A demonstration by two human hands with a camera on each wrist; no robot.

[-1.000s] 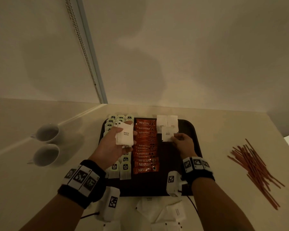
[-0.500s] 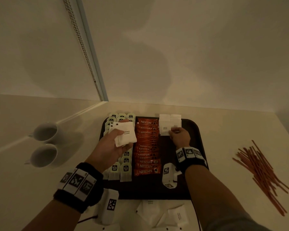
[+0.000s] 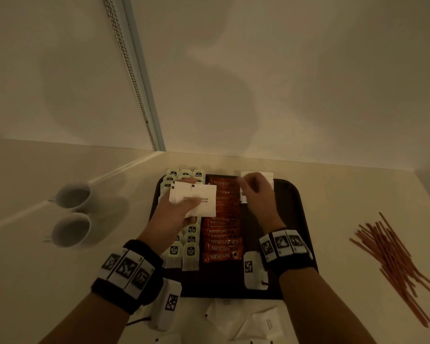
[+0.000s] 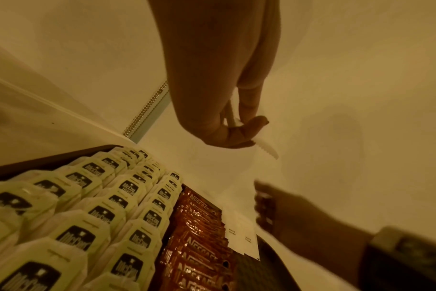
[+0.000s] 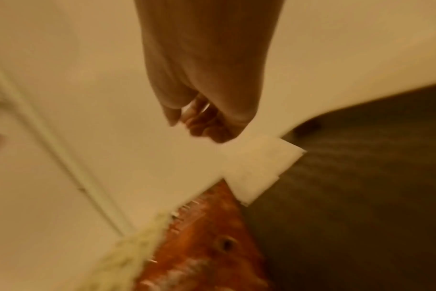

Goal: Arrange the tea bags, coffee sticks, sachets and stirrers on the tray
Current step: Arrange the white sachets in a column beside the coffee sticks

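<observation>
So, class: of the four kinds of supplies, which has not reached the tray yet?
The stirrers: they lie on the counter right of the tray.

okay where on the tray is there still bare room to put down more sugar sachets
Bare dark tray shows right of the Nescafe sticks, from below the white sachets at the far edge down to the near rim. The right hand hovers there. The left side is packed with tea bags, under the left hand gripping sachets.

This looks to me like a hotel-room or office refreshment corner: a pale worktop (image 3: 333, 207) against a bare wall, two white cups (image 3: 72, 214), and a dark tray (image 3: 293, 219) of McCoy tea bags (image 3: 191, 252), Nescafé sticks (image 3: 221, 249), white sugar sachets (image 3: 268, 177), with stirrers (image 3: 395, 264) alongside.
</observation>
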